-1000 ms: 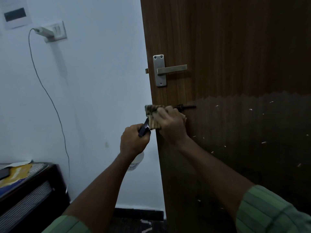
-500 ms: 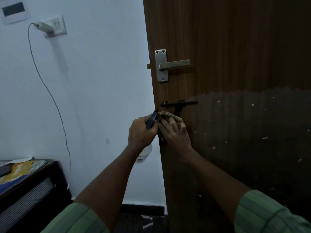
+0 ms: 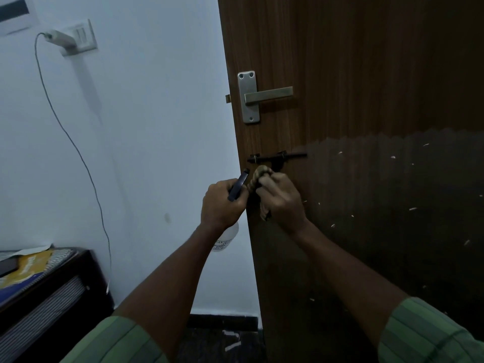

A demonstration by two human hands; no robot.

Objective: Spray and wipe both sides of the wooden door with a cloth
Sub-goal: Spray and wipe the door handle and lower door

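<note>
The brown wooden door (image 3: 361, 74) fills the right half of the head view, its free edge running down the middle. My left hand (image 3: 221, 203) grips a spray bottle (image 3: 227, 238); its black trigger head sticks up above my fingers and the pale body hangs below my wrist. My right hand (image 3: 281, 199) holds a bunched tan cloth (image 3: 258, 176) against the door near its edge, just under the black slide bolt (image 3: 275, 158). The lower part of the door is darker and flecked with pale specks.
A silver lever handle (image 3: 255, 98) sits above the bolt. On the white wall at left are a socket with a charger (image 3: 68, 38) and a hanging cable (image 3: 78, 153). A dark cabinet (image 3: 52, 292) with papers stands at lower left.
My right hand with the cloth has slid down from the bolt, leaving the bolt uncovered. My left hand with the bottle has come in beside it.
</note>
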